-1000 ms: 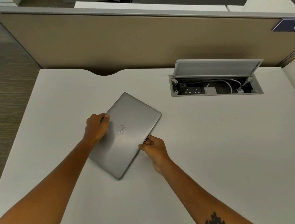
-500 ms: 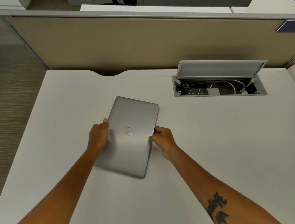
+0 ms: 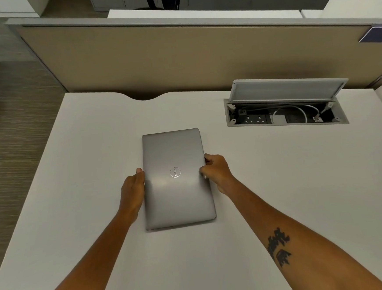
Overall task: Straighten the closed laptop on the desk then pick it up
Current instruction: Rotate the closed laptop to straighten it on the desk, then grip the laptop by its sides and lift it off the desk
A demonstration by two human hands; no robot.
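Silver-grey and closed, a slim rectangular metal laptop (image 3: 176,178) lies flat near the middle of a white counter (image 3: 280,183), its long sides running away from the person and its short edges roughly square with the counter's far edge. A round logo badge (image 3: 175,172) sits at the centre of the lid. The person's left hand (image 3: 133,188) presses against the laptop's left long edge, fingers curled along the side with a fingertip showing at the lid's rim. The right hand (image 3: 216,169) clasps the right long edge, fingers folded around it; how far they reach underneath cannot be told. Both bare forearms stretch in from the bottom of the frame, and a dark tattoo (image 3: 279,245) marks the right one. To the right of the laptop and well apart from it, a grey recessed cable box (image 3: 286,116) is set into the counter, its hinged flap (image 3: 288,89) propped up, with sockets and a looped white cable (image 3: 290,114) inside. A beige partition panel (image 3: 179,61) runs along the counter's far side, with a dark blue label (image 3: 378,34) at its right end. Striped brown carpet (image 3: 13,136) covers the floor to the left.
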